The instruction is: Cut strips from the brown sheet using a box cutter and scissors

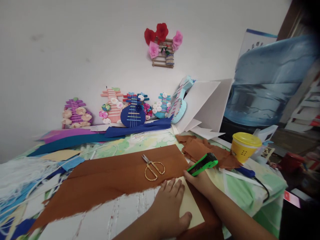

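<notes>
My left hand (pixel 168 208) lies flat with its fingers spread, pressing on a cream card (pixel 193 206) and the white board (pixel 120 213) beside it. Streaks of what looks like glue run across that board. Under both is a large sheet of brown paper (pixel 107 173). My right hand (pixel 200 181) grips a green-and-black utility knife (pixel 203 164) near the right edge of the card; its blade tip is hidden. Gold-handled scissors (pixel 153 168) rest on the brown paper, partly spread, just beyond my left fingertips.
Brown paper scraps (pixel 200 148) and a yellow-lidded tub (pixel 245 146) sit to the right, near a blue-handled tool with a cord (pixel 246 172). Paper instruments (pixel 132 113) line the wall. Paper strips (pixel 22 196) crowd the left. A water bottle (pixel 262 86) stands at right.
</notes>
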`<state>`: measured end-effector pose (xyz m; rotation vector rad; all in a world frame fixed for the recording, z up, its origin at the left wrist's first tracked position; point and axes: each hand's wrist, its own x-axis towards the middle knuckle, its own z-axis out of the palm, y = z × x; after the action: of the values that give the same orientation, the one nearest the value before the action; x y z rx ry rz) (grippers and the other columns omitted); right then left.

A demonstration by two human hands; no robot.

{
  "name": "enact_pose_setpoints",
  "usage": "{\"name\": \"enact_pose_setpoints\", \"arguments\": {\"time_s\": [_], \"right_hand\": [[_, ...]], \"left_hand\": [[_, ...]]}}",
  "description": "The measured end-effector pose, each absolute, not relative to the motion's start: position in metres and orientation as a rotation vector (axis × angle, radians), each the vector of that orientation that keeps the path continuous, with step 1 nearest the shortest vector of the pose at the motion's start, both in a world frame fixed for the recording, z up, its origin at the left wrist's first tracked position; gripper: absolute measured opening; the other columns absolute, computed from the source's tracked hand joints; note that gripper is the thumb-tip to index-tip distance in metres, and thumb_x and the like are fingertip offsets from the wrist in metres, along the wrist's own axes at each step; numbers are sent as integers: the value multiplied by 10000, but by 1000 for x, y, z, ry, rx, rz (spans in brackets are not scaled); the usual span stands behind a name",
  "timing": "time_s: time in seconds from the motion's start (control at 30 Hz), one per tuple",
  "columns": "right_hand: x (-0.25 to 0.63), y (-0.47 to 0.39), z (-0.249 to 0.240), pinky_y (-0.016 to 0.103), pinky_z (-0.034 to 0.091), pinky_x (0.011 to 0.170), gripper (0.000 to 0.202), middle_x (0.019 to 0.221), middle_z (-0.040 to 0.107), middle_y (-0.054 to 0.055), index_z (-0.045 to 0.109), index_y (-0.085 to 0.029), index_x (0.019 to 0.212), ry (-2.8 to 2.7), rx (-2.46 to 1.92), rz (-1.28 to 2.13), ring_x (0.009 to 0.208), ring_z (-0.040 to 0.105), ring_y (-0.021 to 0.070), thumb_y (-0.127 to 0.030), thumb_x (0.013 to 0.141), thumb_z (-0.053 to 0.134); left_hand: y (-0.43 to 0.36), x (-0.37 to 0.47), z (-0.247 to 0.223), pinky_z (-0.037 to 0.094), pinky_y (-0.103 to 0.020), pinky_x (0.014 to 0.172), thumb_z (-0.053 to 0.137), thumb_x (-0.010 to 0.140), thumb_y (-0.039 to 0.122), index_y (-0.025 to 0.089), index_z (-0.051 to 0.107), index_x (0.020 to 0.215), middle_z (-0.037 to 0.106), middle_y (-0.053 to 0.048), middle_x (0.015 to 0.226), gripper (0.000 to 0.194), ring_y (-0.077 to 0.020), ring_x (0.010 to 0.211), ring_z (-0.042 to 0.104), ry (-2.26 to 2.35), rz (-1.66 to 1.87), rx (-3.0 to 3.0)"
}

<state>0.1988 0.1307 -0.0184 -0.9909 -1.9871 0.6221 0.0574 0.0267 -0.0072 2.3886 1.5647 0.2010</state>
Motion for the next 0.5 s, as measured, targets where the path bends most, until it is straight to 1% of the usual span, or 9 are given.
{"name": "enact_pose_setpoints", "arguments": {"time_s": [0.17,0.23,0.3,0.4,0.43,0.5], "right_hand": [[197,132,-18,250,385,528,67,536,466,-32,435,-203,623,-1985,-978,659,549,477,139,-234,659,483],[199,135,-15,247,375,501,136,509,458,-39,424,-201,596,-1949,-1028,732,515,469,132,-278,655,519],[203,138,-8,231,336,431,237,451,412,-56,391,-201,569,-1838,-1117,868,431,422,109,-356,669,539],[214,144,13,201,221,335,332,405,367,-71,366,-201,573,-1556,-1150,1115,340,329,74,-469,689,524],[218,145,21,196,201,325,349,402,372,-68,364,-199,568,-1465,-1132,1176,334,320,67,-482,677,537],[225,146,35,188,210,328,366,390,359,-71,354,-194,547,-1354,-1091,1273,332,303,53,-470,653,570]], "left_hand": [[27,57,-5,39,-436,1021,335,792,519,123,222,1331,126,-97,1393,678,-265,1265,64,1564,197,2374],[27,58,-5,38,-438,1020,336,789,519,131,221,1332,127,-91,1394,678,-264,1265,66,1569,196,2366],[27,58,-6,45,-439,1019,334,787,520,128,222,1332,122,-94,1394,680,-266,1265,66,1567,187,2364],[27,57,-8,56,-438,1018,323,792,519,114,231,1328,124,-103,1391,678,-273,1263,74,1570,177,2377],[27,57,-8,58,-436,1018,320,795,517,112,232,1328,127,-102,1391,675,-274,1262,79,1576,179,2382],[27,58,-8,60,-432,1019,316,797,514,117,233,1328,128,-93,1392,668,-272,1262,85,1592,183,2382]]}}
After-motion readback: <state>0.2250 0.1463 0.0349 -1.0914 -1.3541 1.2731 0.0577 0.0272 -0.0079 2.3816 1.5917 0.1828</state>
